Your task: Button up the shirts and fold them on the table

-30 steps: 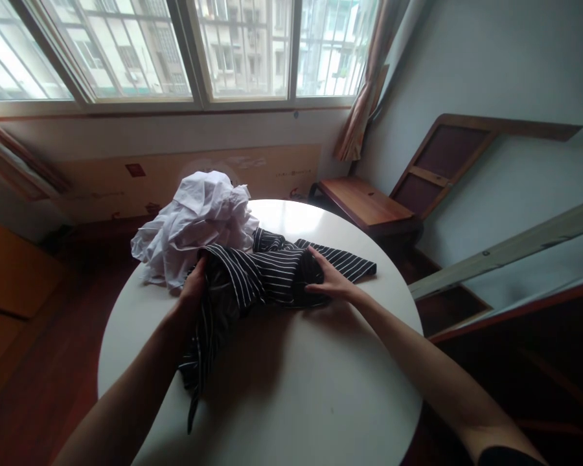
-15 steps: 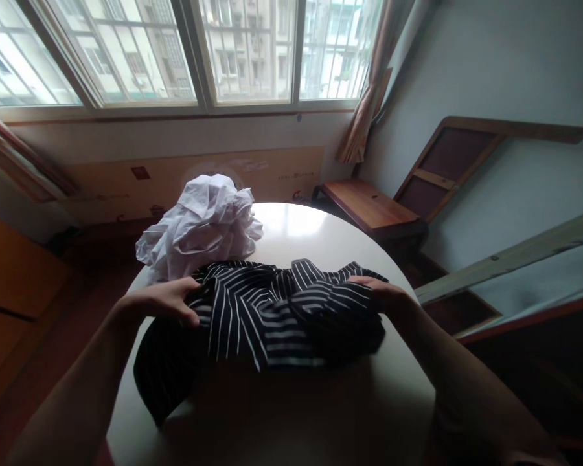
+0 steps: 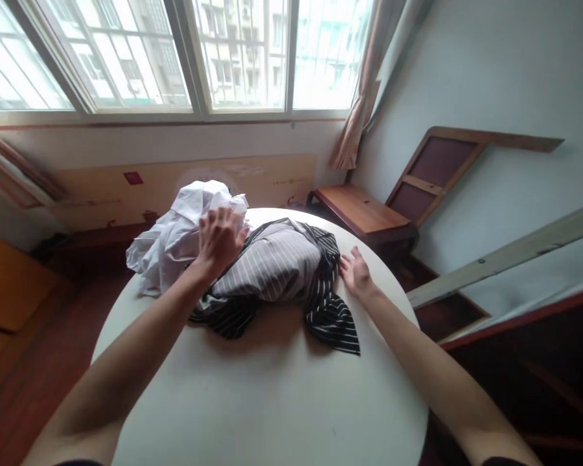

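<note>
A black garment with white stripes (image 3: 276,262) lies bunched on the round white table (image 3: 272,395), a greyish striped side turned up across its middle. One dark striped end (image 3: 334,323) of it spreads toward me on the right. Behind its left end rises a heap of crumpled white cloth (image 3: 175,233). My left hand (image 3: 219,238) is over the meeting point of the white cloth and the striped garment, fingers extended; whether it touches either is unclear. At the garment's right edge, my right hand (image 3: 355,272) is open, palm turned inward, with nothing in it.
Beyond the table, a low wooden bench (image 3: 366,208) stands by the right wall, near a leaning wooden frame (image 3: 434,165). A pale beam (image 3: 505,255) crosses at right. Barred windows (image 3: 243,58) span the back, and an orange-brown cabinet (image 3: 14,310) is at left.
Both hands have let go of the striped garment, which now lies farther back with its greyish side up. My left hand has moved right and away from me; my right hand shifted slightly left.
</note>
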The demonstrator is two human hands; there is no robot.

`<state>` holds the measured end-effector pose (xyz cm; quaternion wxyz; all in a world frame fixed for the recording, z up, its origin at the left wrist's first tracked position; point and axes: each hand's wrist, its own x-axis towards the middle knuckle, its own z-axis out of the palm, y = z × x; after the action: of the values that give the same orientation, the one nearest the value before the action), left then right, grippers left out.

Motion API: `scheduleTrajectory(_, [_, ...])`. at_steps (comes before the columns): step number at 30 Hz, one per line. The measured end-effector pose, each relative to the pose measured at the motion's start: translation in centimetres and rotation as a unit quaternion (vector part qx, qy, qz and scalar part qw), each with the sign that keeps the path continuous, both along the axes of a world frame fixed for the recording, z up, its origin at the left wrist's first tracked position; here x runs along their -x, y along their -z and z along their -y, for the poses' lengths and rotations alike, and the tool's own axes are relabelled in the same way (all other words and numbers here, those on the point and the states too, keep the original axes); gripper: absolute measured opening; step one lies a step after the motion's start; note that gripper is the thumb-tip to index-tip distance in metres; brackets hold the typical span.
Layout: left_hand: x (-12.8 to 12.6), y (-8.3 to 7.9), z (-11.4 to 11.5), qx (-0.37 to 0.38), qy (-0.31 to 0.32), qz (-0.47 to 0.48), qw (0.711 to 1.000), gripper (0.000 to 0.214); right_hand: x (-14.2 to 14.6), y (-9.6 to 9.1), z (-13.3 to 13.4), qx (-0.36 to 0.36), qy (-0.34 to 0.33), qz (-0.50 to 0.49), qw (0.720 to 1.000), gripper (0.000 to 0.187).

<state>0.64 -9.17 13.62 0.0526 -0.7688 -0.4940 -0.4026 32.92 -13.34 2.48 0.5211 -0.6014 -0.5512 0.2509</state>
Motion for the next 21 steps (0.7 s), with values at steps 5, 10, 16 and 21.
scheduleTrajectory(5, [2.4, 6.0, 7.3, 0.026, 0.045, -0.198, 0.979, 0.040, -0.2, 1.1, 5.7, 0.070, -0.062, 0.064, 0.994, 0.078])
scheduleTrajectory(10, [3.6, 9.7, 11.6, 0.034, 0.117, -0.273, 0.954, 0.036, 3.9, 1.7, 10.4, 0.058, -0.146, 0.378, 0.912, 0.076])
scheduleTrajectory(16, [2.6, 12.5, 9.4, 0.190, 0.107, -0.225, 0.950, 0.040, 5.6, 2.2, 9.1, 0.016, -0.132, 0.461, 0.877, 0.042])
scheduleTrajectory(21, [2.1, 10.7, 5.7, 0.270, 0.111, -0.061, 0.955, 0.024, 3.4, -1.0, 5.4, 0.037, -0.196, 0.161, 0.967, 0.017])
